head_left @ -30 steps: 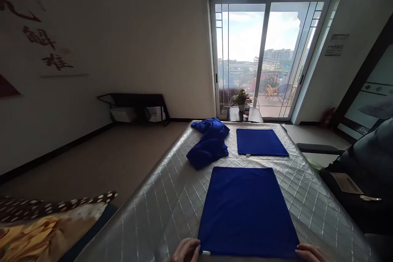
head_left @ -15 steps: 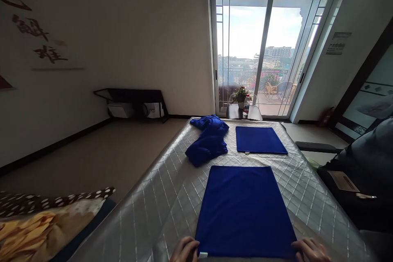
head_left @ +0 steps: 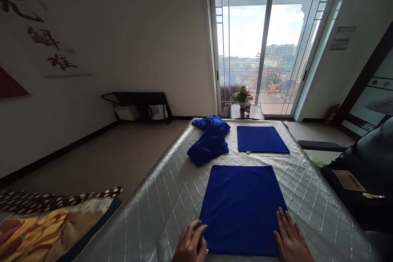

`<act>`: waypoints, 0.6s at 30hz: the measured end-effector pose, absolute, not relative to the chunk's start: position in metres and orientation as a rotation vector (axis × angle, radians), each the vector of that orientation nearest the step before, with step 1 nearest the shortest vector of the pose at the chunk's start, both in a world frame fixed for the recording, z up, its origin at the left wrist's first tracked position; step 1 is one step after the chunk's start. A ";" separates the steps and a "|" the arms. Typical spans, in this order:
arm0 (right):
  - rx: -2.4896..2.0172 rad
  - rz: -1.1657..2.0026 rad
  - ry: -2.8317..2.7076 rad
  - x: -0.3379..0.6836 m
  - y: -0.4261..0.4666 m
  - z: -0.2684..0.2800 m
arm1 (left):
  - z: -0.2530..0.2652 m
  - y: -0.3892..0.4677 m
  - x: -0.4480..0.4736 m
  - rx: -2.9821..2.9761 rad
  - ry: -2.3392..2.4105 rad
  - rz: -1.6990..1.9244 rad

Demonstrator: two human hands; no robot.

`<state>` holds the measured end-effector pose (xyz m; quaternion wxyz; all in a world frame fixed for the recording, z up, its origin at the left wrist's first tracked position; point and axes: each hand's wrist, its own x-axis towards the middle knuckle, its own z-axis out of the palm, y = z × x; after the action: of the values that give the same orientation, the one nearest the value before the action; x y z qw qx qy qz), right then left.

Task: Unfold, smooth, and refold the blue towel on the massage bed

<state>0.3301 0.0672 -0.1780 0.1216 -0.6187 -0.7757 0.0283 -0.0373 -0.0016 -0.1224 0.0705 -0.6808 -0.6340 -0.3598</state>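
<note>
1. Silver cover point(head_left: 159, 200). Quilted, shiny, spread beneath all the blue cloth; whether over a tabletop or a bed, cannot tell. Presumably useful as a broad, level base for laying fabric out.

2. Near cloth point(head_left: 242, 208). Blue, four-cornered, laid flat at the front of the silver cover, between both hands. Set squarely ahead, seemingly for reach from both sides at once.

3. Far cloth point(head_left: 262, 139). Same blue, also flat; beyond the near cloth and toward the right, well apart from both hands. Apparently placed there for separation from the near cloth.

4. Crumpled cloth point(head_left: 210, 139). Blue, bunched in a loose heap left of the far cloth, without contact. Seemingly set aside from the flat pair.

5. Right hand point(head_left: 290, 233). Flat, palm down, with fingers stretched out; laid over the right edge of the near cloth, toward the front corner. Gripping nothing. Likely spread this way for pressing or steadying the edge.

6. Left hand point(head_left: 190, 241). Half curled, with thumb and forefinger bent at the left edge of the near cloth, close to the front corner. Apparently touching; whether pinching or merely pressing, cannot tell.

7. Label point(head_left: 248, 152). White, jutting from the front edge of the far cloth.
</note>
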 end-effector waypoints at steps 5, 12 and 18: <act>-1.811 0.093 -2.306 0.329 0.069 -0.177 | -0.086 0.046 0.055 -2.555 -1.700 -0.853; -1.811 0.063 -2.317 0.331 0.072 -0.185 | -0.098 0.079 0.110 -2.862 -1.587 -0.586; -1.793 0.102 -2.300 0.331 0.072 -0.186 | -0.134 0.067 0.048 -2.579 -1.816 -0.439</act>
<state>0.3312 0.0716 -0.1862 0.1114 -0.6105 -0.7834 0.0348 0.0478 0.0674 -0.1338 -0.0216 -0.8096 -0.5701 -0.1378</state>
